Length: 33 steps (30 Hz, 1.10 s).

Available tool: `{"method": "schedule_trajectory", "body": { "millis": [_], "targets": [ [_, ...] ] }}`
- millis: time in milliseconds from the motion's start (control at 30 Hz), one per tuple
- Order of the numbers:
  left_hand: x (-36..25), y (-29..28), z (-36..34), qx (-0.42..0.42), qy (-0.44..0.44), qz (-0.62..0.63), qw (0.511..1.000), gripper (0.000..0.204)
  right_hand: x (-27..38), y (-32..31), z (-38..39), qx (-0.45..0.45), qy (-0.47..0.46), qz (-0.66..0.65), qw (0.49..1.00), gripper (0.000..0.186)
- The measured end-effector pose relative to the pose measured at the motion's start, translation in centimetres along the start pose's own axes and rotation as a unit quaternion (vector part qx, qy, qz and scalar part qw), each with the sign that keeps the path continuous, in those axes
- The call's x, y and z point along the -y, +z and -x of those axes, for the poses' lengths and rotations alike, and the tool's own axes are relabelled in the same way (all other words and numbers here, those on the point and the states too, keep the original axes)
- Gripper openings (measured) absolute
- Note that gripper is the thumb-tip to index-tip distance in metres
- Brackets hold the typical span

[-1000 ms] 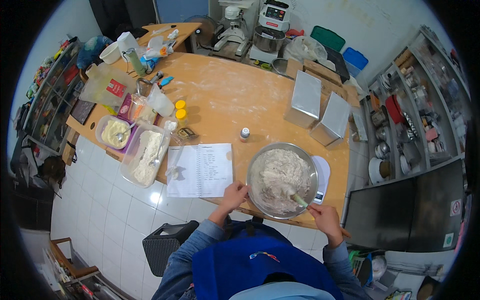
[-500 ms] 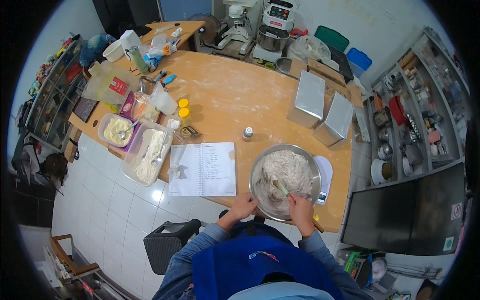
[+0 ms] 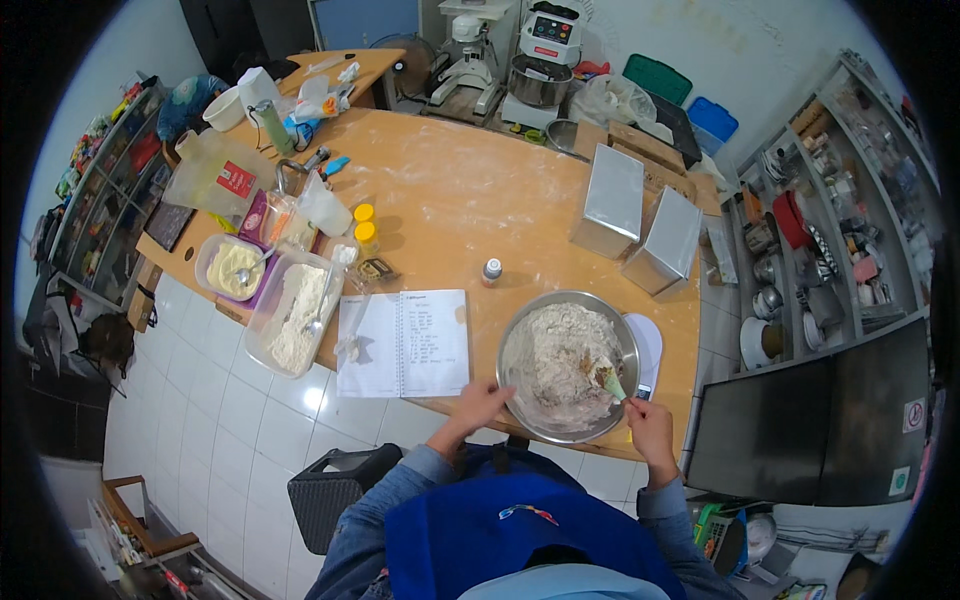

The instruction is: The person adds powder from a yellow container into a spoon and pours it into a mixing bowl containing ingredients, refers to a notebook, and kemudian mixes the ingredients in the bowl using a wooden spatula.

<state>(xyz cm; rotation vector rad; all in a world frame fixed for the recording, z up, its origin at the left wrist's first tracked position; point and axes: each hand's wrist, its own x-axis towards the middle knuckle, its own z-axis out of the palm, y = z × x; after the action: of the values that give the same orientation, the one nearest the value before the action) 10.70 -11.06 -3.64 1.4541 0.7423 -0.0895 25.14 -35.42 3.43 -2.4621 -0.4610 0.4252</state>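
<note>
A wide steel mixing bowl (image 3: 507, 345) stands near the table's front edge, holding a pale, floury, shaggy dough (image 3: 560, 350). At its lower left rim is my left hand (image 3: 480, 404), fingers closed on the edge. My right hand (image 3: 652, 430) grips a spatula (image 3: 614, 388) with a pale green blade; its tip, smeared with brown, rests in the dough at the bowl's right side. Most of the handle is hidden by my fingers. Under the bowl's right side shows a white kitchen scale (image 3: 647, 345).
Left of the bowl lies an open spiral notebook (image 3: 435, 345). Beyond it are a tub of flour (image 3: 275, 315), a tub of creamy yellow spread (image 3: 228, 262) and yellow-lidded jars (image 3: 365, 235). A small bottle (image 3: 491, 270) stands behind the bowl. Two metal loaf tins (image 3: 608, 200) are at the right.
My right hand has moved right and slightly down, carrying the spatula from the bowl's middle to its right side. My left hand has shifted slightly left, staying by the rim.
</note>
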Motion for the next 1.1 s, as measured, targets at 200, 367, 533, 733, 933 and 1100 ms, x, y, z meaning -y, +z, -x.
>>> {"method": "schedule_trajectory", "body": {
  "millis": [200,367,533,733,933,1100],
  "targets": [
    [0.4,-1.4,-1.9,-0.106,0.105,-0.15,0.977,0.029,2.8,1.6,3.4,0.035,-0.126,0.112,0.985,0.018],
    [1.7,0.3,-0.1,-0.005,0.079,-0.106,0.991,0.026,5.5,4.6,4.5,0.083,-0.129,0.156,0.976,0.015],
    [5.6,2.5,0.5,0.002,0.074,-0.022,0.997,0.025,5.2,6.6,2.6,0.02,-0.142,0.101,0.984,0.016],
    [3.7,3.1,1.5,-0.012,0.066,0.026,0.997,0.023,2.1,6.1,-0.3,-0.051,-0.103,0.046,0.992,0.019],
    [5.8,3.0,0.8,0.013,0.033,0.168,0.985,0.025,-0.1,3.0,-0.2,-0.028,-0.06,0.006,0.998,0.02],
    [1.4,1.6,1.2,-0.004,0.059,-0.022,0.998,0.029,-0.5,-0.4,1.6,0.003,-0.017,0.048,0.999,0.023]
  ]
}}
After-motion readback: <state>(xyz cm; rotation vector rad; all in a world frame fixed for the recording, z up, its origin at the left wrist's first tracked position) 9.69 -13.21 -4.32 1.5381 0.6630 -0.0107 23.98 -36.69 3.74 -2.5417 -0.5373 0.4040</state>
